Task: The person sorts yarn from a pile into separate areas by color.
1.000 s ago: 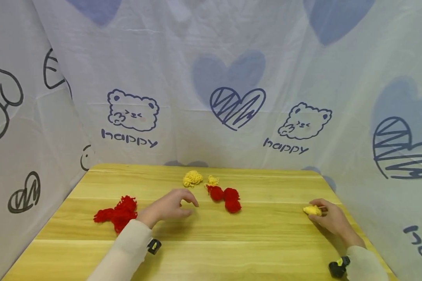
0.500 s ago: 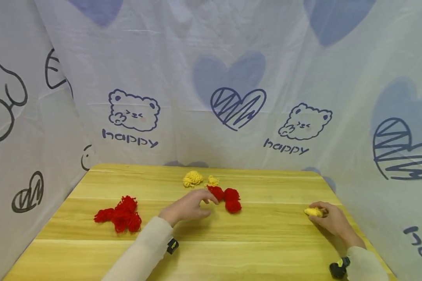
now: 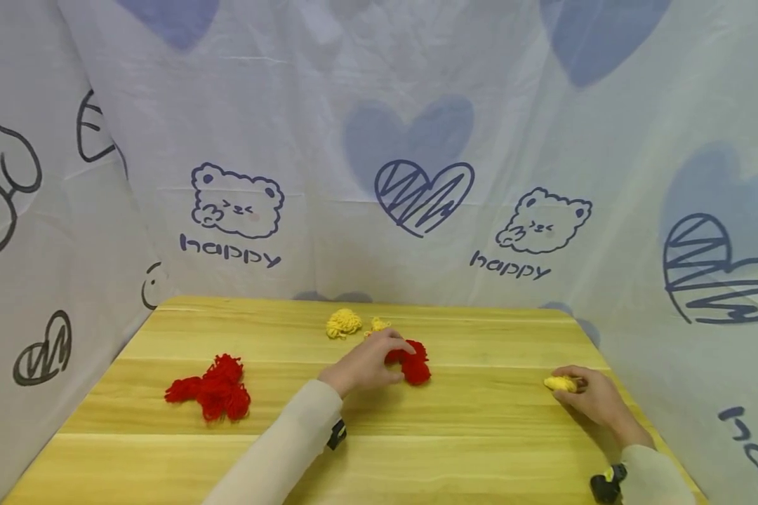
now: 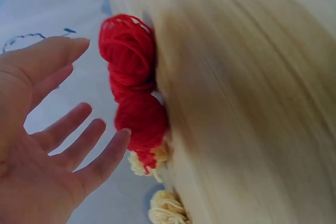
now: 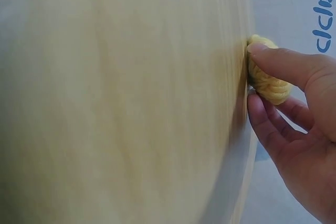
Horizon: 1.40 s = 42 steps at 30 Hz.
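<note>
My left hand [image 3: 369, 363] reaches over the middle of the table beside a group of red yarn balls [image 3: 417, 365]. In the left wrist view its fingers are spread and relaxed, with the red yarn balls [image 4: 131, 72] just past the fingertips. Part of the red group is hidden behind this hand in the head view. At the right side of the table my right hand [image 3: 590, 396] holds a small yellow yarn ball [image 3: 561, 384]. The right wrist view has the thumb on one side of the yellow yarn [image 5: 270, 80] and the fingers on the other.
A loose red yarn heap [image 3: 211, 389] lies on the left of the wooden table [image 3: 480, 435]. Near the back edge sit a yellow yarn clump [image 3: 344, 323] and a smaller yellow clump [image 3: 379, 325]. A printed cloth [image 3: 328, 245] hangs behind and along both sides.
My left hand has moved right, away from the loose red heap and up to the red yarn balls. The right hand stays in place with the yellow yarn ball.
</note>
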{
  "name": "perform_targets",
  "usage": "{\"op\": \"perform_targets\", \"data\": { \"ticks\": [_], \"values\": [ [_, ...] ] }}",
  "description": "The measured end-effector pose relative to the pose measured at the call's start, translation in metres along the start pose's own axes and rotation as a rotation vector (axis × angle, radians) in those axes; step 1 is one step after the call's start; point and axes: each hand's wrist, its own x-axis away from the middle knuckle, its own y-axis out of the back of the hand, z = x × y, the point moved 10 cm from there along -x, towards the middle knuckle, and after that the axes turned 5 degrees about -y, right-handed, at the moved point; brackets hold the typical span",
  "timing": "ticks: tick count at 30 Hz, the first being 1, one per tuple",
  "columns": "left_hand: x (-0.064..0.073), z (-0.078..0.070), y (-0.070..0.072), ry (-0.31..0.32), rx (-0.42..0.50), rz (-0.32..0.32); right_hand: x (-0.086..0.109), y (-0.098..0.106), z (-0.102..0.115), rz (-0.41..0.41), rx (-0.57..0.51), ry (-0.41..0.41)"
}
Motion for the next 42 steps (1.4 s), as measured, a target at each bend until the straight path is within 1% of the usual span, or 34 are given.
{"op": "perform_targets", "data": {
  "ticks": [5,10,15,20,24,29,32,37,42],
  "values": [
    [-0.006,0.015,0.001,0.052,-0.007,-0.042,0.000,0.000,0.002,-0.012,0.016,0.016],
    [-0.010,0.027,0.001,0.075,-0.005,-0.064,0.000,-0.001,-0.001,-0.003,0.011,0.007],
    [-0.011,0.039,-0.003,0.077,-0.021,-0.052,0.000,-0.002,-0.002,-0.011,0.013,0.019],
    [-0.009,0.048,-0.004,0.065,-0.017,-0.069,0.000,-0.001,-0.001,-0.028,0.015,0.036],
    [-0.008,0.050,-0.002,0.063,-0.007,-0.081,0.000,-0.001,-0.001,-0.015,0.011,0.028],
    [-0.005,0.046,0.002,0.045,0.007,-0.073,0.001,-0.001,0.000,-0.009,0.008,0.023],
    [-0.001,0.044,0.005,0.055,0.023,-0.064,0.001,-0.001,0.001,-0.014,0.015,0.022],
    [0.006,0.043,0.012,0.058,0.066,-0.075,0.001,0.000,0.001,-0.018,0.018,0.021],
    [0.016,0.044,0.020,0.042,0.122,-0.084,0.000,-0.001,0.000,-0.004,0.012,0.013]
  ]
}}
